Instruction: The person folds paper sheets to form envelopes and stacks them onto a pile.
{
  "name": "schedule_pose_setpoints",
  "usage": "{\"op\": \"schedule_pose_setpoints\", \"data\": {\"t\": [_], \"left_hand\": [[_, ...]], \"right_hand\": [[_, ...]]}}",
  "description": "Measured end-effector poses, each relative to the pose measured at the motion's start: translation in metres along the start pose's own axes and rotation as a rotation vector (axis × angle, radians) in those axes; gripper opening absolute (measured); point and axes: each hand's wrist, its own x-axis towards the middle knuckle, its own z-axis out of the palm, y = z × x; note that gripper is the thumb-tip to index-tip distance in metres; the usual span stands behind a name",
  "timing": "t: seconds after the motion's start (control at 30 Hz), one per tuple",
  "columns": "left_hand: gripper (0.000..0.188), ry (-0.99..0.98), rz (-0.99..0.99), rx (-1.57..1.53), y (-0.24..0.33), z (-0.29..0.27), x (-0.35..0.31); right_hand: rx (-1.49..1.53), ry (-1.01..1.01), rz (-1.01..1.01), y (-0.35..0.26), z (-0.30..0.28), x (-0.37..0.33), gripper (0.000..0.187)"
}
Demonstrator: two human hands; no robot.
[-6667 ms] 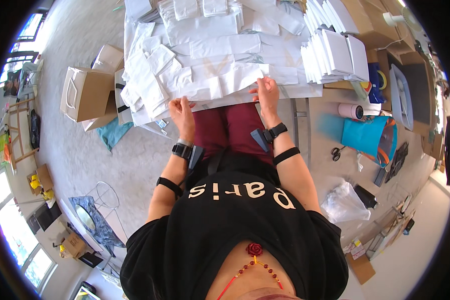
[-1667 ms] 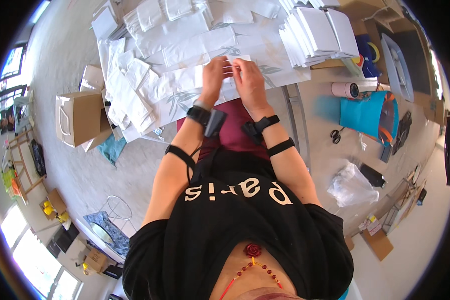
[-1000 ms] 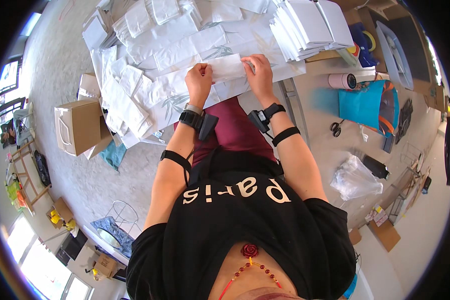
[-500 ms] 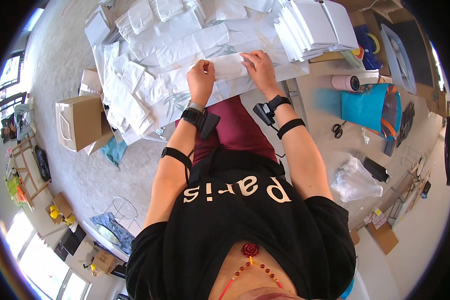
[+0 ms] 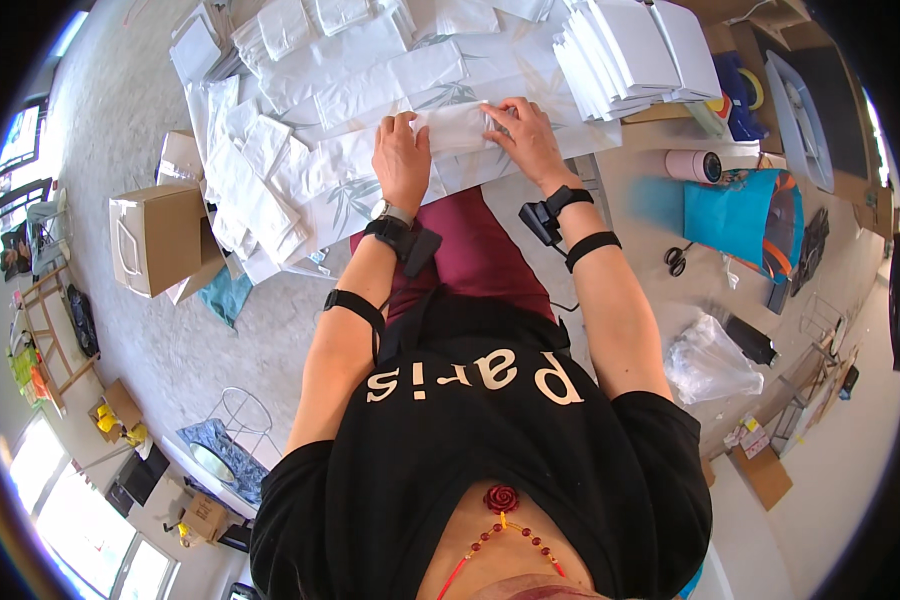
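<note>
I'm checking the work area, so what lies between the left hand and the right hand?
In the head view, a flat white piece spans the stretch between the left hand and right hand.

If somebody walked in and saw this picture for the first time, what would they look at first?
Probably the big black T-shirt at the bottom middle, with its red rose pendant hanging at the neckline. Above it, the left hand and right hand touch a thin white sheet on the table's near edge. The bright turquoise bag stands out on the right.
</note>
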Motion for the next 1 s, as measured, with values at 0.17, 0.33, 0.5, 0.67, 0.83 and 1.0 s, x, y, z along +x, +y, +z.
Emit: {"op": "schedule_pose_setpoints", "data": {"t": [0.17,0.33,0.5,0.67,0.83,1.0], "left_hand": [[0.04,-0.127,0.361,0.137,-0.002,0.005,-0.022],[0.059,-0.28,0.463,0.204,0.004,0.0,-0.053],[0.06,-0.269,0.473,0.22,-0.008,-0.008,-0.057],[0.052,-0.139,0.323,0.093,-0.027,-0.019,-0.053],[0.049,0.283,-0.221,0.203,-0.073,-0.049,-0.043],[0.049,0.239,-0.379,0.248,-0.101,-0.061,-0.042]], "right_hand": [[-0.005,0.005,-0.031,0.001,0.001,0.0,0.047],[-0.02,-0.011,-0.026,0.002,0.0,-0.001,0.048],[-0.005,-0.03,-0.043,0.002,0.0,0.001,0.049],[-0.003,-0.06,-0.032,0.0,-0.005,0.003,0.049],[0.011,-0.048,-0.009,-0.011,-0.01,0.006,0.051],[-0.036,0.011,-0.044,-0.029,-0.015,0.009,0.05]]}}
